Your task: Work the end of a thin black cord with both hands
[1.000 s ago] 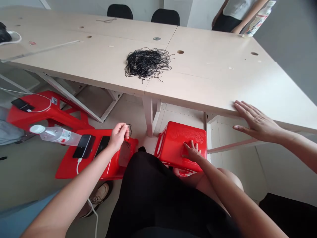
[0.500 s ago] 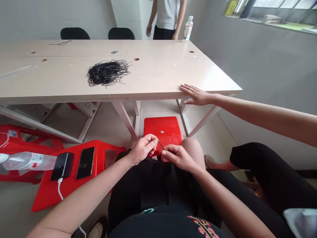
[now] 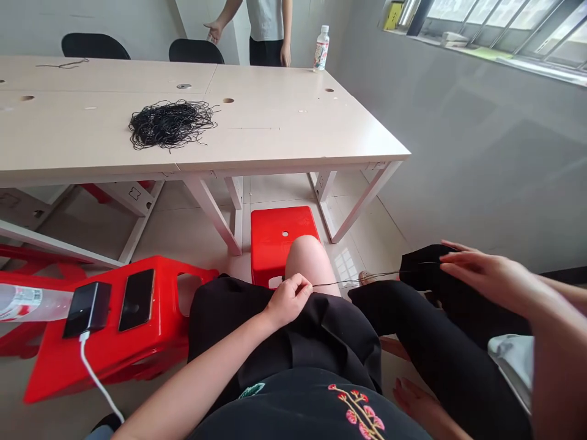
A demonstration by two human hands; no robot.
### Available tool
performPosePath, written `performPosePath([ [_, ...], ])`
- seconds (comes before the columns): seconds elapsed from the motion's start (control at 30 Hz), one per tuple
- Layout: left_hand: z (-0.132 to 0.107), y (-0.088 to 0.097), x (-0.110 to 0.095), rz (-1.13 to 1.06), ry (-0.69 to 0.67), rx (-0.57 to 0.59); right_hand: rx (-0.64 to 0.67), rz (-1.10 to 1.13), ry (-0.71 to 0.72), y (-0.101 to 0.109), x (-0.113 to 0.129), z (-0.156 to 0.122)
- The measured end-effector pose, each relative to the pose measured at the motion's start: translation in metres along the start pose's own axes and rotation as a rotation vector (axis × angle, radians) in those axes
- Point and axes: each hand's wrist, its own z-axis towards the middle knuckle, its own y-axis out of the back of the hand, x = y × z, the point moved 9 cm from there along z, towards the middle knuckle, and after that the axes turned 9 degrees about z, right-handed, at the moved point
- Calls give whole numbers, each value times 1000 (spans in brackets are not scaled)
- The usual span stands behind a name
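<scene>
My left hand (image 3: 288, 299) rests on my black skirt just below my bare knee, closed in a pinch on a thin black string (image 3: 358, 282). The string runs taut to the right, across a neighbour's black-clad legs (image 3: 435, 330), to my right hand (image 3: 481, 275). That hand is held out far to the right and grips the string's other end at its fingertips, the other fingers stretched. A tangled pile of black strings (image 3: 169, 122) lies on the pale table (image 3: 284, 134), well beyond both hands.
A red stool (image 3: 275, 235) stands under the table in front of my knee. At left, a tipped red stool (image 3: 151, 342) carries two phones (image 3: 87, 308), one on a white cable, beside a lying bottle (image 3: 27, 302). A person (image 3: 266, 24) and an upright bottle (image 3: 321, 47) are at the table's far end.
My hands were together at my knee, both pinching the string. My right hand has since drawn it out far to the right. The neighbour's hand has left the table edge.
</scene>
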Motion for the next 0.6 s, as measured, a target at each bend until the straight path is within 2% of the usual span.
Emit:
performPosePath([
  [0.07,7,3,1,-46,40,4,68,-27,65,-47,19,4],
  [0.1,10,3,2,-57,57,11,137,100,93,-78,36,2],
  [0.17,17,1,4,-55,81,24,405,400,111,-147,79,-12],
  [0.2,20,0,6,-57,96,28,508,491,150,-175,103,-21],
  [0.27,23,-1,12,-82,147,31,620,545,260,-210,141,-34],
  [0.3,24,-1,15,-105,181,34,635,551,286,-220,151,-37],
  [0.37,24,-1,22,-159,246,63,657,581,252,-231,152,-35],
  [0.5,21,-1,28,-257,320,179,820,818,-33,-246,126,-31],
  [0.6,20,1,31,-293,351,215,906,935,-201,-252,111,-37],
])
